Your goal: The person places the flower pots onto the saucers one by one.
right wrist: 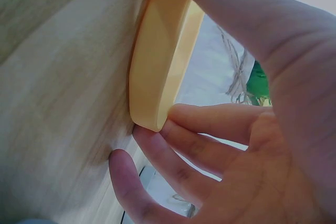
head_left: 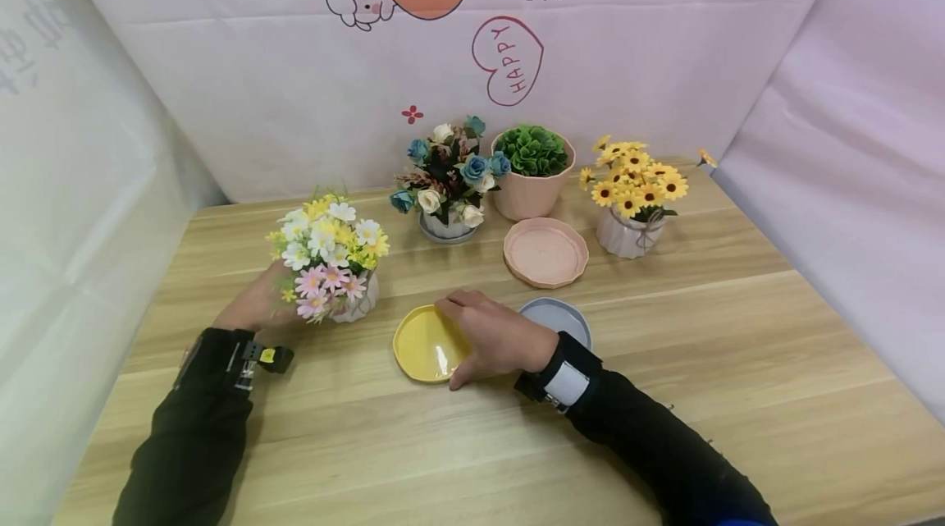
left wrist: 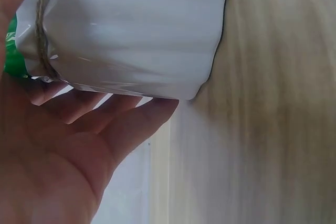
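My left hand (head_left: pixel 257 300) holds the white flower pot (head_left: pixel 363 301) on the left of the table. White, yellow and pink artificial daisies (head_left: pixel 325 247) fill it. In the left wrist view, fingers lie along one side of the ribbed pot (left wrist: pixel 131 35), below its twine, with part of the thumb across from them. The pot's base appears to stand on the wood. With thumb and fingers spread across its right rim, my right hand (head_left: pixel 500 335) grips a shallow yellow saucer (head_left: pixel 424 345). The saucer's edge (right wrist: pixel 157 56) lies on or very near the tabletop in the right wrist view.
A grey-blue saucer (head_left: pixel 559 317) sits partly behind my right wrist, with a pink saucer (head_left: pixel 546 253) beyond it. At the back stand a blue-and-white rose pot (head_left: pixel 446 226) on a grey saucer, a pink pot (head_left: pixel 530 194) of greenery and a yellow sunflower pot (head_left: pixel 623 235).
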Action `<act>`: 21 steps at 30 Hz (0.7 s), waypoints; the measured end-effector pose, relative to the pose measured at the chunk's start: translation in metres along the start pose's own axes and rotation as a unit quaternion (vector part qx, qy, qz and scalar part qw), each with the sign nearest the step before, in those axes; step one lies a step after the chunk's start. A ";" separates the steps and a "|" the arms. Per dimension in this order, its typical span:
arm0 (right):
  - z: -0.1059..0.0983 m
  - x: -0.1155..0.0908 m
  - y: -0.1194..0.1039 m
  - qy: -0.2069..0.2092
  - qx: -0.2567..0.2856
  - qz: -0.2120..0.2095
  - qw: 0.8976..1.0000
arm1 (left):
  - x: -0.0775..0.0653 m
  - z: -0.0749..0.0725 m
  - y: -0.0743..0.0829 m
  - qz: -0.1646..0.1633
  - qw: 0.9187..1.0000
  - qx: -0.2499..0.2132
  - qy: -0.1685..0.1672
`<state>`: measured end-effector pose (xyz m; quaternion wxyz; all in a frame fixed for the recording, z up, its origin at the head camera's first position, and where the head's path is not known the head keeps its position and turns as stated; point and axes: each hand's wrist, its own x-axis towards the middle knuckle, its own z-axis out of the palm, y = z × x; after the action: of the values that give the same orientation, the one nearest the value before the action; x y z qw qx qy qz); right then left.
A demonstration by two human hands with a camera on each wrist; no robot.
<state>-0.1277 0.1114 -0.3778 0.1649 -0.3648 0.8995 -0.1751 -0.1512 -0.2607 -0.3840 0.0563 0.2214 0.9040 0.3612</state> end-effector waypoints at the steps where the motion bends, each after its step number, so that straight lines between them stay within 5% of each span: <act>1: 0.000 0.000 0.000 0.000 0.000 0.001 1.000 | -0.003 0.000 0.000 0.001 1.000 -0.007 0.002; 6: 0.001 0.001 0.000 0.000 0.000 0.001 1.000 | -0.010 0.000 0.002 -0.006 0.999 -0.046 -0.001; 10: 0.001 0.001 0.000 -0.001 -0.002 0.000 1.000 | -0.009 0.002 0.004 -0.010 0.999 -0.033 -0.011; 21: 0.000 0.001 0.000 -0.003 0.003 -0.002 1.000 | -0.014 0.005 -0.005 0.070 0.997 -0.021 0.002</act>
<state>-0.1287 0.1105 -0.3784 0.1683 -0.3661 0.8978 -0.1775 -0.1395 -0.2665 -0.3918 0.0340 0.2824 0.8785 0.3839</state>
